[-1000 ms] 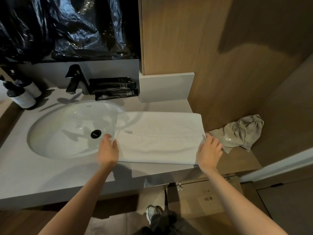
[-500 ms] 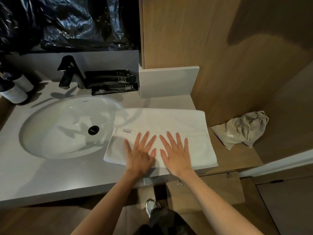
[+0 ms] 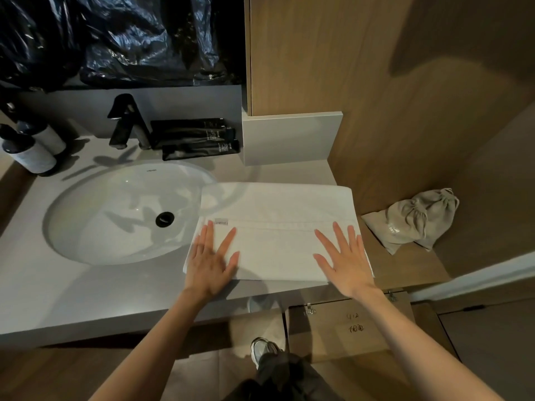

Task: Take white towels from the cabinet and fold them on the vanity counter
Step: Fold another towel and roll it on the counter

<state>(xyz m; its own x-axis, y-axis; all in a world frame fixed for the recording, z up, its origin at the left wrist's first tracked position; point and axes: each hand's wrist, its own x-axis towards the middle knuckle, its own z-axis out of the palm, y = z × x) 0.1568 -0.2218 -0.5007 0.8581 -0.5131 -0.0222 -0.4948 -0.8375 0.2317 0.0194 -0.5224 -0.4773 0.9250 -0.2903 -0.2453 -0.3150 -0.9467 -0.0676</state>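
Smoothing seems the step: left hand and right hand lie flat, fingers spread, on the folded white towel on the tabletop, so press evenly outward, keeping its edge off the sink; the drawstring bag is cinched, contents hidden.

The left hand is motion-blurred, it and the right hand cover the white towel's near corners, print on its label and the black tubes is illegible, and the left edge crops the bottles.
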